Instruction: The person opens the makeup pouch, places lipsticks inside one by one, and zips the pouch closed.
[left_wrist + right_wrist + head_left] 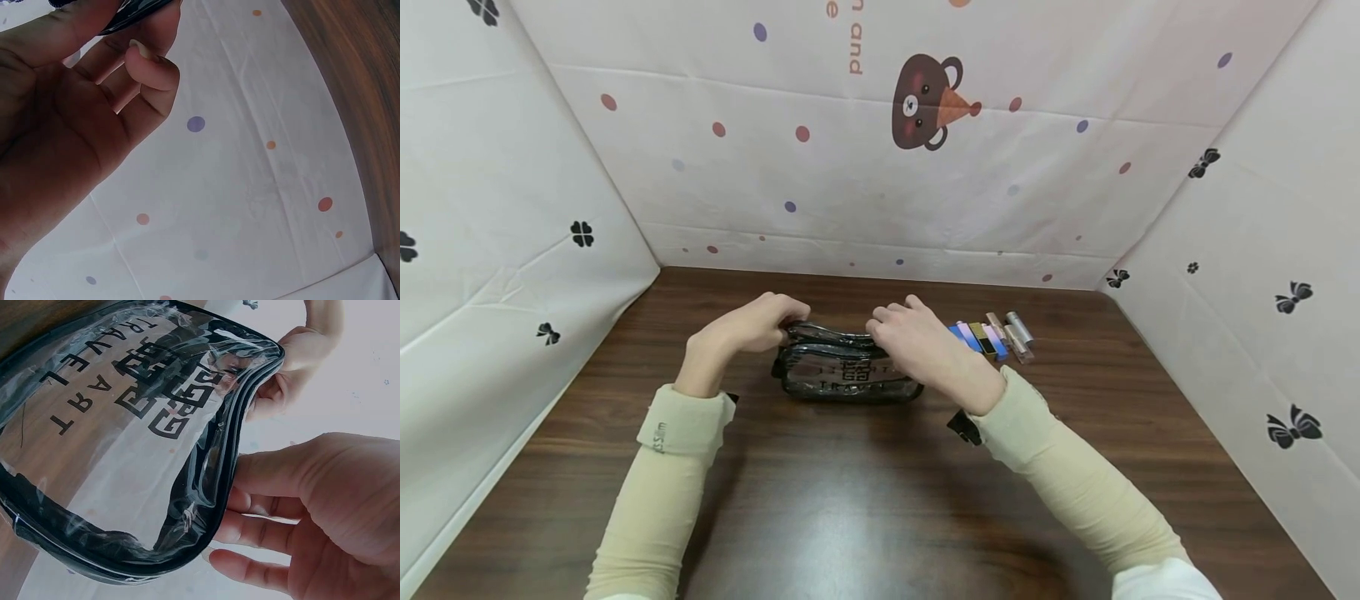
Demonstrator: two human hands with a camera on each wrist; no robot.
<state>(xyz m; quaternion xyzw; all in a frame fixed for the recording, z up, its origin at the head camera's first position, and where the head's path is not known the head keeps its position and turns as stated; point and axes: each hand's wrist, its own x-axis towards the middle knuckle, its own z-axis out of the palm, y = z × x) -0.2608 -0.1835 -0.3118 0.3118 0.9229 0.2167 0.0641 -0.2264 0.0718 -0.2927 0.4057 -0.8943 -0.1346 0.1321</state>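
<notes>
A clear plastic toiletry bag (842, 371) with black trim and dark lettering that includes "TRAVEL" stands on the table. My left hand (752, 325) pinches its upper left corner. In the left wrist view, that hand (87, 112) has thumb and fingers on a dark glossy edge of the bag (134, 15), most of which is out of frame. At the top right edge, my right hand (925, 346) grips the rim. The right wrist view shows the right thumb and fingers (269, 478) on either side of the black rim of the bag (119, 487); the see-through panel looks bare inside.
Right of the bag, partly behind my right hand, lies a row of several small slim items (988, 337), blue, pink, black-gold and clear. A silvery tube (1019, 327) ends the row. Patterned white cloth walls (850, 225) border the brown wooden table (820, 517).
</notes>
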